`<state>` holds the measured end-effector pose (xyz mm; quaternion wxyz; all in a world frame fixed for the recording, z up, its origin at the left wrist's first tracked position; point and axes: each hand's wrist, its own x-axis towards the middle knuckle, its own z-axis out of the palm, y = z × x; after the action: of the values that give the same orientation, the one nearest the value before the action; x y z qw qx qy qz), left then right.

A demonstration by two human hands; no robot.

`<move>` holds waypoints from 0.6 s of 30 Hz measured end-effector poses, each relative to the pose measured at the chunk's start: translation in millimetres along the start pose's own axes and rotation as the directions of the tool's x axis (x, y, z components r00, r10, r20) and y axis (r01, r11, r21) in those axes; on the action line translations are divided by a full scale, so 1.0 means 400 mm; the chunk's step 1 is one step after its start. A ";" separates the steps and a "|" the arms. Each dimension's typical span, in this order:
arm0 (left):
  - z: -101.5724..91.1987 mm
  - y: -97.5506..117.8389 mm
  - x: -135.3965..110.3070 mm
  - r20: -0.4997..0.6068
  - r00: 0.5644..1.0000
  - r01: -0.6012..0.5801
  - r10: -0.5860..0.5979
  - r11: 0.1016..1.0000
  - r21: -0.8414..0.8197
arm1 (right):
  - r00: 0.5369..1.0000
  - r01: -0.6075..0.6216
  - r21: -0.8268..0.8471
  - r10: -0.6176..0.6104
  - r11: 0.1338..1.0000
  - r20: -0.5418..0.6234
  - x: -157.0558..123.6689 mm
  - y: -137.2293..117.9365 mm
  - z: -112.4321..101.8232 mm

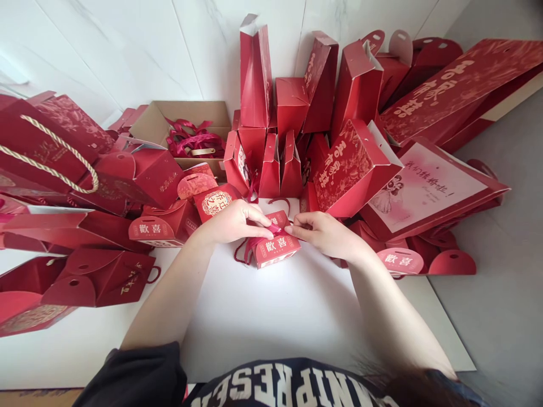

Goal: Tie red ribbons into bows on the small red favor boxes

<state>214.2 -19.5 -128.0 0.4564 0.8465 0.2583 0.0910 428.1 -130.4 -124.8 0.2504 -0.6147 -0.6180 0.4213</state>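
A small red gift box (278, 252) with pale Chinese lettering sits on the white table in front of me. Across its top runs a dark pink ribbon (276, 228), bunched between my hands. My left hand (240, 221) pinches the ribbon from the left, thumb and forefinger together. From the other side my right hand (316, 229) pinches the ribbon at the box's right edge. A dark red cord loop (241, 254) hangs out at the box's left. My fingers partly cover the knot or bow, so its form cannot be made out.
Red gift boxes (144, 169) and a rope-handled bag (38, 147) crowd the left. Behind stands a cardboard box (148, 121) of ribbons (193, 138). Tall red boxes (257, 79) line the white tiled wall, and more boxes (428, 186) lean at right by a grey wall.
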 end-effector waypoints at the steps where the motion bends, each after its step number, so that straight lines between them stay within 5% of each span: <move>1: 0.000 0.001 -0.001 -0.037 0.999 0.011 -0.011 1.000 0.018 | 1.000 -0.005 0.061 0.003 0.998 0.026 -0.005 -0.004 -0.006; 7: 0.003 0.006 0.000 -0.043 0.995 0.082 -0.085 0.995 -0.057 | 0.990 -0.004 0.346 -0.045 0.938 0.132 -0.015 -0.001 -0.022; 12: 0.008 0.011 0.002 0.022 0.996 0.086 -0.085 0.991 -0.102 | 0.971 0.088 0.359 -0.160 0.929 0.176 0.007 0.018 -0.004; 18: 0.014 0.013 0.004 0.083 0.993 0.094 -0.082 0.982 -0.161 | 0.950 0.293 0.161 -0.306 0.943 0.062 0.021 0.024 0.027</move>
<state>219.5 -25.1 -127.1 0.5381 0.7964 0.2695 0.0594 423.5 -125.6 -139.9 0.3300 -0.4743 -0.6811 0.4497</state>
